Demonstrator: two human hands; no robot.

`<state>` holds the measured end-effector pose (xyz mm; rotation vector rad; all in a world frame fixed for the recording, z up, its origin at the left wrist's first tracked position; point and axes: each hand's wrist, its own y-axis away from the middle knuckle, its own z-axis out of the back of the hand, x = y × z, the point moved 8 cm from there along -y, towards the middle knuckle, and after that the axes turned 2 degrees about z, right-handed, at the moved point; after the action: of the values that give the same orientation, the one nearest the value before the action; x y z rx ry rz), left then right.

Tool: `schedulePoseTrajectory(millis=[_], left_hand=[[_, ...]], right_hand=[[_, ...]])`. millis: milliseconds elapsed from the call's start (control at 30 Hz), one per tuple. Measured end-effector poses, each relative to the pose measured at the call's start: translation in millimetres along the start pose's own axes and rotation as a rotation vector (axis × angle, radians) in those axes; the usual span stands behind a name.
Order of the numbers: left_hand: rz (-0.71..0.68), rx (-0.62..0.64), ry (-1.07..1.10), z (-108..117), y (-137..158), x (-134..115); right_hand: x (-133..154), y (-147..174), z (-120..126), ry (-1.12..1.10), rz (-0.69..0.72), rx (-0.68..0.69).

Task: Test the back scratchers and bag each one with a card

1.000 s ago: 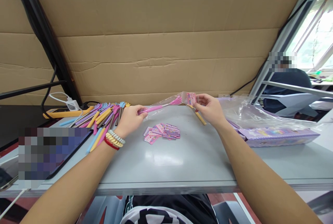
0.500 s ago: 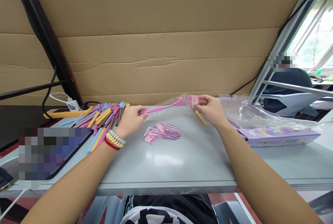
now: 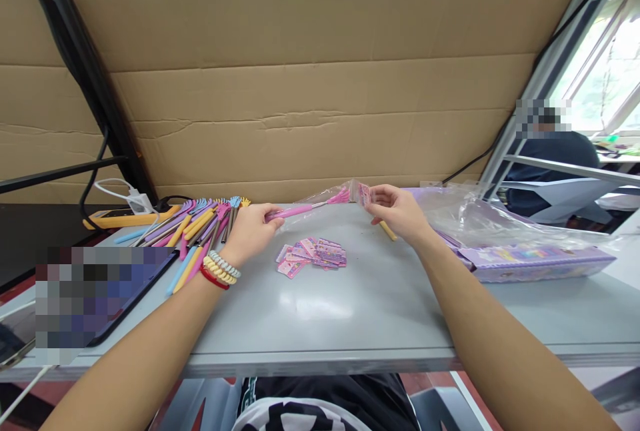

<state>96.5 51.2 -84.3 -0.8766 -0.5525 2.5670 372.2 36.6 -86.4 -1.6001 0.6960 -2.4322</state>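
Observation:
My left hand (image 3: 254, 227) is closed around the handle end of a pink back scratcher (image 3: 295, 211). The scratcher lies inside a narrow clear plastic bag (image 3: 320, 199), its claw-shaped head pointing right. At the bag's right end, my right hand (image 3: 395, 209) pinches a small pink printed card (image 3: 363, 194); how far the card sits inside the bag I cannot tell. Below, between both hands, a loose pile of similar pink cards (image 3: 315, 254) lies on the grey table (image 3: 320, 324). Just under my right fingers, a yellow stick (image 3: 388, 231) rests on the tabletop, partly hidden.
Several coloured back scratchers (image 3: 200, 224) are heaped at the left, behind a dark tablet-like device (image 3: 135, 297). On the right lies a purple box (image 3: 540, 263) with clear plastic bags (image 3: 480, 214) on it. Cardboard (image 3: 320, 97) walls the back. Another person (image 3: 555, 157) sits beyond the frame.
My right hand has shifted slightly left, and the card has turned and moved closer to the bag's end. My left hand stays put with the back scratcher.

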Motion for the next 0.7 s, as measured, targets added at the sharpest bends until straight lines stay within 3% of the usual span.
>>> schedulePoseTrajectory(millis=[700], left_hand=[[-0.014, 0.016, 0.015, -3, 1, -1]], right_hand=[[-3, -2, 10, 0.255, 0.024, -0.107]])
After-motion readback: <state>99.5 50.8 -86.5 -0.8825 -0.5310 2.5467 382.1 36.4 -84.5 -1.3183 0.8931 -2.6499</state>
